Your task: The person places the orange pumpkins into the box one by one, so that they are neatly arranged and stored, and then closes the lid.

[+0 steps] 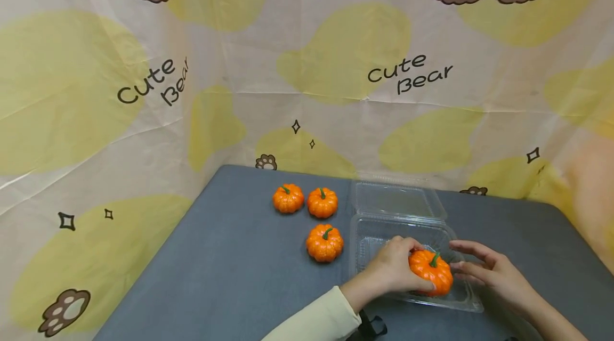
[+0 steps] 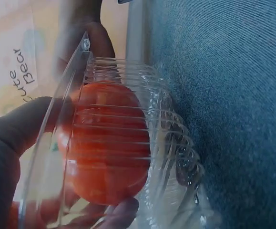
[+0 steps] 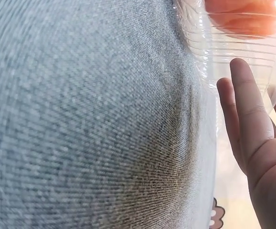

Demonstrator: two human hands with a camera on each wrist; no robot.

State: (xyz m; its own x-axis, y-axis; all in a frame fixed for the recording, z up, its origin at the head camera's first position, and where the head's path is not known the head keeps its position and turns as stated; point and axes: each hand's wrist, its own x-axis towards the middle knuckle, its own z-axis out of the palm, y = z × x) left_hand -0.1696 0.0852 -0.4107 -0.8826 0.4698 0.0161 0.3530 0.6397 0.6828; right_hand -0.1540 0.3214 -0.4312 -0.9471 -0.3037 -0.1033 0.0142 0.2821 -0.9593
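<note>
A small orange toy pumpkin (image 1: 431, 273) with a green stem is low in the near right part of the clear plastic clamshell box (image 1: 403, 224). My left hand (image 1: 394, 269) grips it, the thumb on its near side and the fingers on its far side. Through the ribbed box wall, the left wrist view shows the same pumpkin (image 2: 110, 143) between thumb and fingers. Whether it touches the box floor I cannot tell. My right hand (image 1: 494, 274) is at the box's right edge, its fingers extended beside the wall (image 3: 245, 45) and holding nothing.
To the left of the box, three more toy pumpkins stand on the grey cloth-covered table (image 1: 216, 272): one at the back left (image 1: 288, 199), another beside it (image 1: 322, 203), and a nearer one (image 1: 324, 243). The box lid (image 1: 398, 200) lies folded back toward the printed curtain (image 1: 336, 64).
</note>
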